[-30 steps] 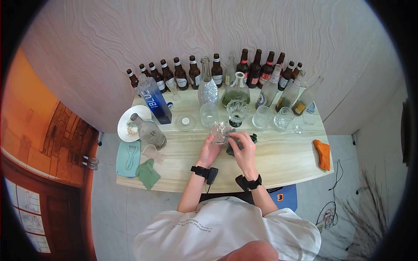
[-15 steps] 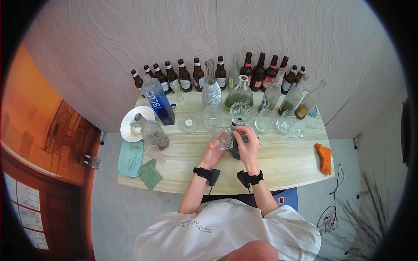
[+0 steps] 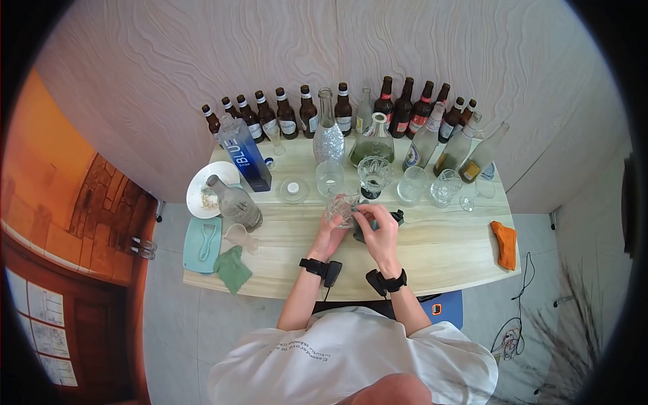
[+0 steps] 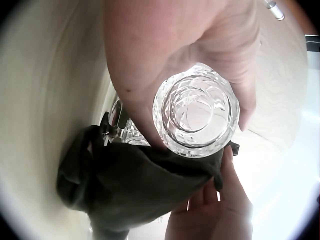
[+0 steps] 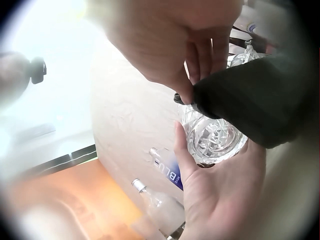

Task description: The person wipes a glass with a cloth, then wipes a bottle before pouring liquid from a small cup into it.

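My left hand holds a clear cut-glass tumbler above the front middle of the table, thumb and fingers around its sides. With thumb and fingertips, my right hand pinches a dark green cloth right at the tumbler's rim. Most of that cloth hangs down beside the glass, partly behind the right hand in the head view. In the right wrist view the cloth overlaps part of the tumbler, whose patterned inside shows.
Just beyond the hands stand a footed glass bowl and several tumblers, with brown bottles lined up behind. Left are a blue bottle, a clear bottle, a white plate and a green cloth. An orange cloth lies right.
The tumbler has tilted and shifted slightly between the hands, with the dark cloth staying at its rim. Both hands keep their hold. The head view has moved a little.
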`<state>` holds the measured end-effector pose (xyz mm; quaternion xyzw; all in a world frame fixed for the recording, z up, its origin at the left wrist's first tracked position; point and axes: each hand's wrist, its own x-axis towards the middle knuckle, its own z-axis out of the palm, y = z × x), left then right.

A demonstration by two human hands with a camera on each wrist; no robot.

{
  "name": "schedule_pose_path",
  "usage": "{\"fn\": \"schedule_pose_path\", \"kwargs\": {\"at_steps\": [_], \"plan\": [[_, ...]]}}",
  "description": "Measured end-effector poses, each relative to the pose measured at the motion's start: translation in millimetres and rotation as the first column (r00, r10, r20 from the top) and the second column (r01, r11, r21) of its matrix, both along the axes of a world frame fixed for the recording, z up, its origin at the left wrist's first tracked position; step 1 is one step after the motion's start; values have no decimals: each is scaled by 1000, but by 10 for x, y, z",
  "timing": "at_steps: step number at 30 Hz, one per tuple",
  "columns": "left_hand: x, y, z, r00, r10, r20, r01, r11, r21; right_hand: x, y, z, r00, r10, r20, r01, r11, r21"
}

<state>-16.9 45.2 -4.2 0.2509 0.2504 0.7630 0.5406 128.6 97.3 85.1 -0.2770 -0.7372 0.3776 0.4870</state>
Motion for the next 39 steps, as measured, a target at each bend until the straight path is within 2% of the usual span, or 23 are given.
{"fn": "schedule_pose_path", "kwargs": {"at_steps": [5, 11, 15, 18, 21, 22, 25, 28, 31, 34, 37, 39], "plan": [[-15, 35, -121, 999, -37, 4, 37, 999, -3, -3, 150, 42, 996, -80, -40, 80, 997, -3], [-32, 4, -167, 999, -45, -2, 45, 999, -9, 45, 109, -115, 996, -85, 9, 86, 990, -109], [-35, 32, -110, 1000, -11, -16, 12, 999, 34, 77, -6, -116, 999, 22, 38, -20, 998, -63], [-53, 11, -78, 999, -27, 18, 26, 999, 39, 66, -92, -141, 998, 48, 39, -47, 998, -31], [-68, 12, -180, 999, -18, 28, 18, 1000, 6, 73, -90, -109, 999, 24, 25, -24, 1000, 6], [-54, 19, -149, 1000, -9, 27, 9, 1000, -4, 81, -63, -82, 1000, 16, 24, -17, 1000, 24], [-17, -7, -44, 994, -104, 36, 104, 994, 18, 79, 44, 4, 999, -53, -4, 54, 998, 41], [13, 4, 17, 995, -86, 45, 88, 996, -24, 71, 106, 66, 997, -68, -33, 69, 996, 55], [49, 12, 119, 994, -34, 106, 38, 999, -38, 82, 66, 18, 999, 7, 33, -9, 998, 59], [-12, 48, -168, 999, -8, 49, 8, 1000, 11, 76, -68, -39, 991, 106, 85, -113, 989, 90], [-23, 9, -203, 1000, 2, -22, -2, 1000, -21, 67, -92, -77, 991, 86, 98, -97, 990, 107], [-11, -12, -130, 1000, -15, -4, 15, 999, -36, 73, -81, -49, 995, 58, 87, -68, 990, 123]]}}
